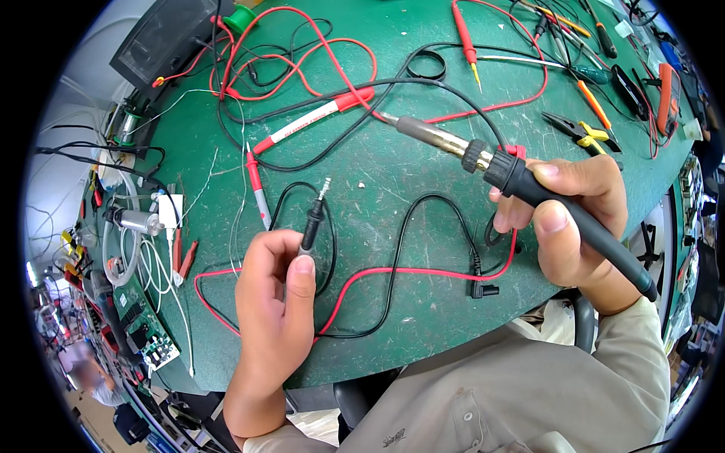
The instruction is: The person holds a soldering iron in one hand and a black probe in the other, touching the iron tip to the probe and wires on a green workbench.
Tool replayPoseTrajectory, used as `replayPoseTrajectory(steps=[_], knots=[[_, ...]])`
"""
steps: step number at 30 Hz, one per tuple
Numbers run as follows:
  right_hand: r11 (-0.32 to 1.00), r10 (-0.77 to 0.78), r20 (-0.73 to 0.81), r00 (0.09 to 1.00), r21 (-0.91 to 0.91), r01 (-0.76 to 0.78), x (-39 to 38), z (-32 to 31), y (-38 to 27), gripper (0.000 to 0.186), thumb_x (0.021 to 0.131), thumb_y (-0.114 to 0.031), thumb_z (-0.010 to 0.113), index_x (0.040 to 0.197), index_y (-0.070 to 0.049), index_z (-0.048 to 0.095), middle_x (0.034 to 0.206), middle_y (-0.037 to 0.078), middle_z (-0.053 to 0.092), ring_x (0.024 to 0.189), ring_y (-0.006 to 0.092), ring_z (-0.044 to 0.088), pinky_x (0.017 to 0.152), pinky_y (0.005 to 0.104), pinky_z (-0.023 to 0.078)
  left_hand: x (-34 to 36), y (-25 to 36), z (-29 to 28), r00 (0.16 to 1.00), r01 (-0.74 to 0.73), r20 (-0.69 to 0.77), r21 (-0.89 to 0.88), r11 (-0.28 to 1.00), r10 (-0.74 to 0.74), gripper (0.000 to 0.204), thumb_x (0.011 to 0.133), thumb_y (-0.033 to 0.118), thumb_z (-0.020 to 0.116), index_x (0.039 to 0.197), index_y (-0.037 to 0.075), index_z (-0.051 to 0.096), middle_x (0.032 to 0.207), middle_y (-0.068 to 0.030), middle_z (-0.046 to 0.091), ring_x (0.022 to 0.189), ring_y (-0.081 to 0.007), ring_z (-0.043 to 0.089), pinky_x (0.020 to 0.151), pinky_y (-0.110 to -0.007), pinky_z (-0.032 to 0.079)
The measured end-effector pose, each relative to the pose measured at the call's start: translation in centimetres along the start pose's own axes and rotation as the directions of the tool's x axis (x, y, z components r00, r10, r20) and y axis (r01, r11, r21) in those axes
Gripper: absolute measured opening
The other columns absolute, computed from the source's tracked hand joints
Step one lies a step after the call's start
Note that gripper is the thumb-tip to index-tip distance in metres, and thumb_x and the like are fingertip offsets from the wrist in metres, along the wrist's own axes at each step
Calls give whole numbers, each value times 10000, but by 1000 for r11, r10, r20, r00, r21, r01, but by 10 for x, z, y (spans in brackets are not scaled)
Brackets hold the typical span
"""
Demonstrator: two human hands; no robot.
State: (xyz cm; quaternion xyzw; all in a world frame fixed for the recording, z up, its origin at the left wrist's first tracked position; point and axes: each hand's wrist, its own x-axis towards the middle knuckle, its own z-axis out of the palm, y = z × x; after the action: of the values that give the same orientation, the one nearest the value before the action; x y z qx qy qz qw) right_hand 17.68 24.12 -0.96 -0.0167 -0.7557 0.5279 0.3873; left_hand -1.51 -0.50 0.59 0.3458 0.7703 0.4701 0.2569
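Observation:
My right hand [581, 215] is closed round the black handle of a soldering iron [529, 189]. Its metal barrel and tip point up and left over the table. A red plug [513, 151] on a red wire shows behind the iron, by the same hand's fingers. In my left hand [273, 302], a black test probe [314, 223] is pinched between thumb and fingers, its bare metal end pointing up. A black lead with an angled black plug [483, 288] lies between the hands. Beyond my left hand is a red and white pen-shaped tube [306, 124].
The green tabletop [438, 325] carries tangled red and black leads. A red probe [466, 49] with a yellow tip lies at the back. Yellow-and-black pliers [578, 134] and screwdrivers are at the right. A circuit board [147, 325] and white cables sit at the left; a dark box [170, 41] stands far left.

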Motion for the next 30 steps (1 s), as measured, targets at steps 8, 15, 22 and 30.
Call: replayPoseTrajectory(steps=[8,15,22,30], knots=[[991,50,34,998,120,-54,5,4,-4,200,962,1,608,1139,32,522,894,150,669,736,116,665,631,262,543,15,10,-14,946,-224,-323,-666,711,-4,182,1056,157,513,1158,9,538,839,-39,521,920,-203,596,819,-339,501],[993,89,-18,996,86,-87,5,4,-5,172,964,-12,622,1118,18,551,888,129,687,742,116,687,634,250,544,7,19,-28,984,-154,-177,-809,567,14,211,1104,220,441,1245,64,457,739,-26,468,477,-81,397,362,-245,301],[992,101,16,995,78,-102,5,3,-7,176,988,-34,574,1150,8,521,870,132,665,738,141,663,709,315,551,-2,-6,2,971,-138,-107,482,865,215,243,1065,196,518,1199,-6,516,735,-84,615,574,-178,577,542,-336,440],[988,156,210,965,-32,-153,-4,0,-10,235,1013,-74,541,1211,19,456,877,166,628,740,174,649,763,379,577,4,-7,8,947,-268,57,680,682,315,149,970,81,590,1078,-21,575,971,-185,577,870,-374,603,776,-433,489]])
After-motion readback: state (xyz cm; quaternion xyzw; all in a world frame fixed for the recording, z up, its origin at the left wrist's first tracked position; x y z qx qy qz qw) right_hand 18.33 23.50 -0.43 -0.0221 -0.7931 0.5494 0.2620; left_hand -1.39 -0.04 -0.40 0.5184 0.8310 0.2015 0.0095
